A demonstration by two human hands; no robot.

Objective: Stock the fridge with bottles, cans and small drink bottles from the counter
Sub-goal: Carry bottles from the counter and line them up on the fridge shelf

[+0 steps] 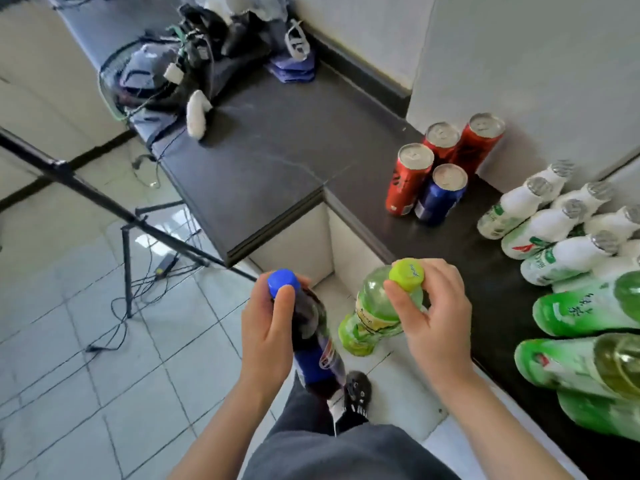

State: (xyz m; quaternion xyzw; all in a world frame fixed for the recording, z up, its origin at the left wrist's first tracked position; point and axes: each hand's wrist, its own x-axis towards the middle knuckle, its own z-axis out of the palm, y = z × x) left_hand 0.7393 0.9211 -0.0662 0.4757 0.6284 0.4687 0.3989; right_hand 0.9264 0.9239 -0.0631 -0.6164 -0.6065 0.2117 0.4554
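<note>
My left hand (pixel 266 327) grips a dark cola bottle (pixel 317 351) with a blue cap by its neck, held over the floor. My right hand (pixel 433 313) holds a green tea bottle (pixel 370 313) with a lime cap at its top, just off the counter's edge. On the dark counter (pixel 277 157) stand three red cans (pixel 408 178) and one blue can (pixel 440 195). Several small white drink bottles (pixel 554 220) and larger green bottles (pixel 585 362) crowd the right side. No fridge is in sight.
A heap of bags, cables and a white cloth (pixel 180 71) covers the far end of the counter. A black tripod (pixel 128 216) with trailing cables stands on the tiled floor at left. My dark trousers and a shoe (pixel 353 400) show below.
</note>
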